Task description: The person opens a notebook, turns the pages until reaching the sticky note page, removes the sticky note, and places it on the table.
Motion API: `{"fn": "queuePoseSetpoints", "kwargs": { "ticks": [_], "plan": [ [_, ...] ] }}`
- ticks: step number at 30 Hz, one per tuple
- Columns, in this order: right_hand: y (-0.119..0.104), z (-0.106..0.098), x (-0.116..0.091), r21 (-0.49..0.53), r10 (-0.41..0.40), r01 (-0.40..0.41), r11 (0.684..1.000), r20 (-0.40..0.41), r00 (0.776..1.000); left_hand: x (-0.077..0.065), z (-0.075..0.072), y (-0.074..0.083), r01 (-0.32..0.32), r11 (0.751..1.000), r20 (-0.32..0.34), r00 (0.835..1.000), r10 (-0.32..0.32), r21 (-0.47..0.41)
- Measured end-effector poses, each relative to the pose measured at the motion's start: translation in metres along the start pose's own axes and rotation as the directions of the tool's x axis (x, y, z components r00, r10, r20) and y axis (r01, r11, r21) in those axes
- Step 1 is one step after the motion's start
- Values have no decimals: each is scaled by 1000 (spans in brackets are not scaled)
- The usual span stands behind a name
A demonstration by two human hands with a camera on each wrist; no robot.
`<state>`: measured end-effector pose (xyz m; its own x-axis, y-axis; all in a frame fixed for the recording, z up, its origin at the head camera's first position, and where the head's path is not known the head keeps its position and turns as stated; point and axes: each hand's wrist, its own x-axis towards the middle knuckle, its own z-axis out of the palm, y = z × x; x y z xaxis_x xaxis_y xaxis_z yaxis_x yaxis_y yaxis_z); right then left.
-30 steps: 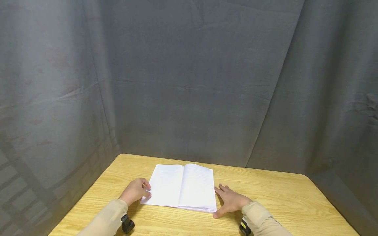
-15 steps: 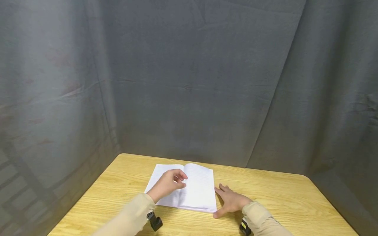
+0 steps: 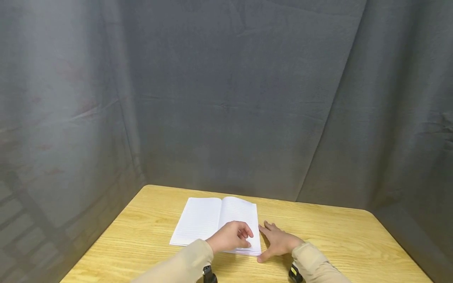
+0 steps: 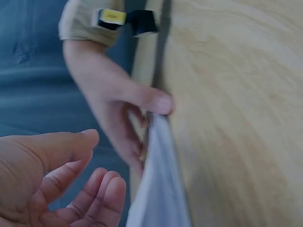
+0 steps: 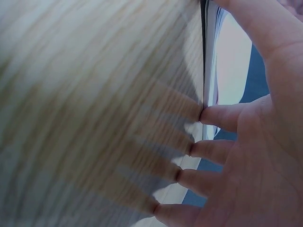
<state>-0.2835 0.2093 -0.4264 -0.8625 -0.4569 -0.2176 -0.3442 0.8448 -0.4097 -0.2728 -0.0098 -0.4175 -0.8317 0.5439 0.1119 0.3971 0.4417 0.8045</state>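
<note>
A notebook [image 3: 198, 219] with white ruled pages lies open on the wooden table. My left hand [image 3: 231, 236] is over the lower part of its right page, fingers loosely bent, with a gap between thumb and fingertips. Nothing shows between them in the left wrist view, where the left hand [image 4: 57, 182] is apart from the pages [image 4: 161, 184]. Along the notebook's right side lies my right hand [image 3: 277, 241], fingers spread. Its fingertips and thumb touch the page edges and table in the right wrist view, where the hand [image 5: 270, 142] is close up. My left hand hides part of the right page.
The light wood table [image 3: 336, 236] extends around the notebook, its far edge close behind the pages. Grey cloth [image 3: 226, 98] hangs behind and at both sides. Each sleeved wrist wears a small black camera [image 3: 295, 273].
My left hand has left the notebook's left edge and crossed to the right, over the middle and then low over the right page. My right hand has stayed in place.
</note>
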Motion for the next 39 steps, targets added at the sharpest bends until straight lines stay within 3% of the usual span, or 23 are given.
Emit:
{"fn": "queuePoseSetpoints", "kwargs": {
  "ticks": [8, 18, 30, 39],
  "plan": [
    [1, -1, -2, 30, 3, -3, 1000, 22, 1000, 3, 13, -15, 56, 997, 55, 997, -60, 61],
    [6, 3, 1, 13, 4, -4, 1000, -15, 1000, 7, 12, -16, 50, 984, 51, 997, -59, 170],
    [6, 3, 2, 21, 19, -19, 1000, -5, 1000, 12, 7, -15, 133, 979, 62, 988, -144, 157],
    [4, 4, 3, 6, 24, -24, 1000, -3, 1000, 13, 7, -14, 153, 970, 56, 984, -166, 190]
  ]
}}
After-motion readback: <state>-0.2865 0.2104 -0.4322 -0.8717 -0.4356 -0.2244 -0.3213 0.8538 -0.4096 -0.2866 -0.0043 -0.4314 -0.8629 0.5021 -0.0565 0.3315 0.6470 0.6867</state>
